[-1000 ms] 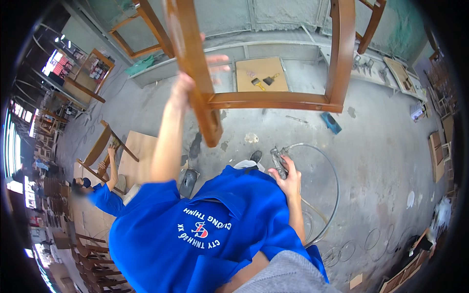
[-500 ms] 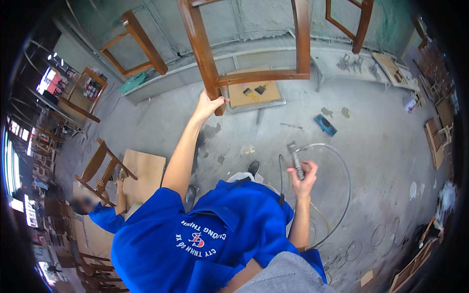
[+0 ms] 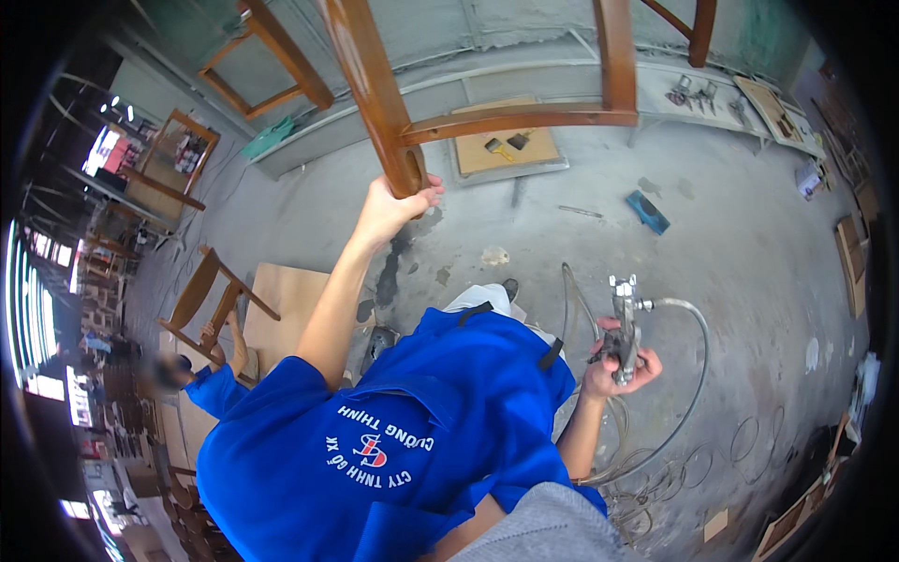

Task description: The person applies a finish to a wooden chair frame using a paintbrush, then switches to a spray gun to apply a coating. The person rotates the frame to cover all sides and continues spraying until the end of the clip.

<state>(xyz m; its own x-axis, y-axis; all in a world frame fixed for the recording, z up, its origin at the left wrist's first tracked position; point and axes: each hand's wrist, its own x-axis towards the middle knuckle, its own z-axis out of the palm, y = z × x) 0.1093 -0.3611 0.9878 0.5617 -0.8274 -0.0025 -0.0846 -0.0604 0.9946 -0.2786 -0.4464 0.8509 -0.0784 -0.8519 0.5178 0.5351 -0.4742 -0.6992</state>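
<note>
My left hand (image 3: pixel 398 204) is wrapped round the lower end of a leg of a glossy brown wooden chair frame (image 3: pixel 524 120). The frame hangs in front of me, its upper part cut off by the picture's top edge. In my right hand (image 3: pixel 618 368) is a metal spray gun (image 3: pixel 625 323), held upright at my right side with the fingers closed round its handle. A grey hose (image 3: pixel 702 361) loops from the gun's side down toward the floor. Between my two hands there is a wide gap.
Ahead on the floor, a board (image 3: pixel 496 164) carries two paintbrushes. A blue box (image 3: pixel 648 213) lies right of it. More wooden frames (image 3: pixel 290 56) hang at the back. At left, a co-worker (image 3: pixel 211 389) handles a wooden chair (image 3: pixel 220 300). Coiled hoses (image 3: pixel 646 487) lie at lower right.
The chair frame has risen and swung a little in view, my left hand still on its leg. The spray gun has moved right and turned more upright.
</note>
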